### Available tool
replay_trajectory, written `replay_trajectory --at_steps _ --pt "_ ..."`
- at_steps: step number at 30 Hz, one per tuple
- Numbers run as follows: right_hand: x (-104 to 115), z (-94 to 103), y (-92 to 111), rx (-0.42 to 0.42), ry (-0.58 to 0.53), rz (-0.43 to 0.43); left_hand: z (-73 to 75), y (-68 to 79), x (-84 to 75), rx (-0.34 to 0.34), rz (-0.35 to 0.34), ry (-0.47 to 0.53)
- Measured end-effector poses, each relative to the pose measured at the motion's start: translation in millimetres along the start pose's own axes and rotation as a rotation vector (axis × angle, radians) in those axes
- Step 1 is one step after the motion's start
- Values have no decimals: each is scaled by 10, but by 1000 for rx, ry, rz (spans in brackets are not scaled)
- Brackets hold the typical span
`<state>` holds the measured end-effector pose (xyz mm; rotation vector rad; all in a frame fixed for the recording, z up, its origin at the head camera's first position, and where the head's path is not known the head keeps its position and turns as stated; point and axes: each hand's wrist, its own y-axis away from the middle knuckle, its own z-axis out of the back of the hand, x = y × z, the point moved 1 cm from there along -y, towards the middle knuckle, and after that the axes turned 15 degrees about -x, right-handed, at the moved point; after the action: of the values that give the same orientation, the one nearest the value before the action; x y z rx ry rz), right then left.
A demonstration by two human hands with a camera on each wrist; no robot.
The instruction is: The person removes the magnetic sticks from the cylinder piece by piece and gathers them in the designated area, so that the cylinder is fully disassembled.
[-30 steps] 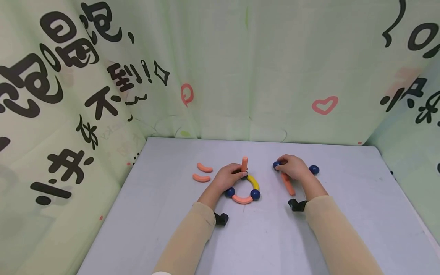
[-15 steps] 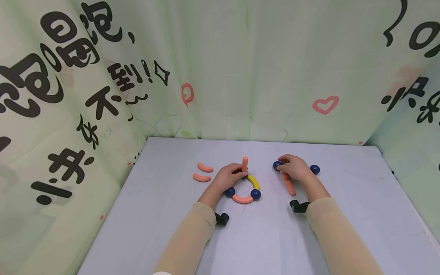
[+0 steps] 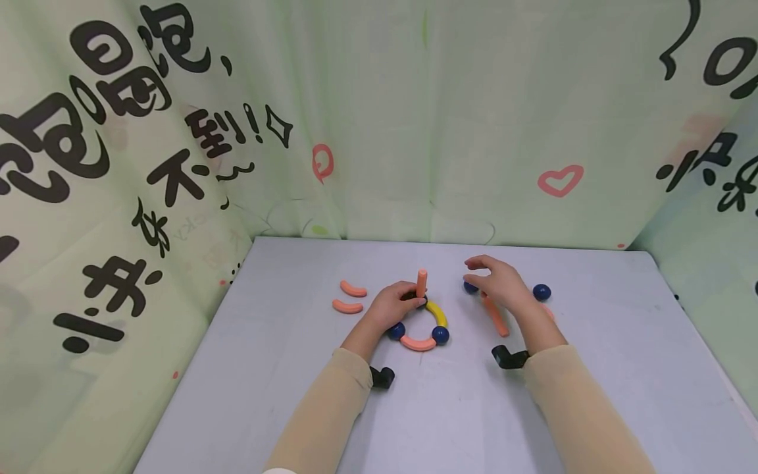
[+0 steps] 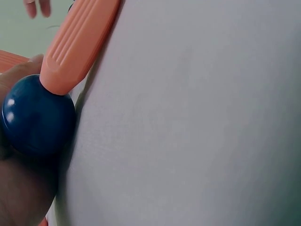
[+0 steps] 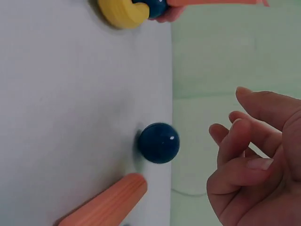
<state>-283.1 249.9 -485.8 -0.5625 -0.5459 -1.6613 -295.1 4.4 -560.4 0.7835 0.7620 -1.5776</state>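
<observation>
A ring of blue balls, a curved orange piece (image 3: 418, 344) and a curved yellow piece (image 3: 436, 314) lies mid-table. At its far side my left hand (image 3: 393, 305) pinches a blue ball (image 5: 157, 6), from which a straight orange rod (image 3: 422, 283) stands up. The ring's left blue ball (image 4: 37, 115) sits beside that hand's palm. My right hand (image 3: 501, 283) hovers with fingers spread, holding nothing, just above a loose blue ball (image 5: 159, 143). An orange rod (image 3: 495, 317) lies under and in front of this hand.
Two curved orange pieces (image 3: 347, 307) lie left of the ring. Another blue ball (image 3: 541, 292) rests right of my right hand, near an orange piece (image 3: 549, 311) partly hidden by the wrist. A printed curtain (image 3: 379, 131) encloses the table's back and sides.
My right hand has let go of the loose blue ball and lifted, its fingers spreading. That ball sits slightly farther left. The left hand stays in place.
</observation>
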Motion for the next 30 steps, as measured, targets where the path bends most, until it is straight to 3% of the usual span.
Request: replay_trajectory --at_steps 6,12,21,30 --pt "295 -29 120 34 -71 82 5 -5 -3 2 13 0" --pt "465 -116 206 83 -115 137 27 -1 1 12 -23 -8" --pt "502 -353 219 144 -157 146 36 3 -8 17 -4 7" --pt "458 -491 196 118 -179 101 33 15 -13 13 20 12"
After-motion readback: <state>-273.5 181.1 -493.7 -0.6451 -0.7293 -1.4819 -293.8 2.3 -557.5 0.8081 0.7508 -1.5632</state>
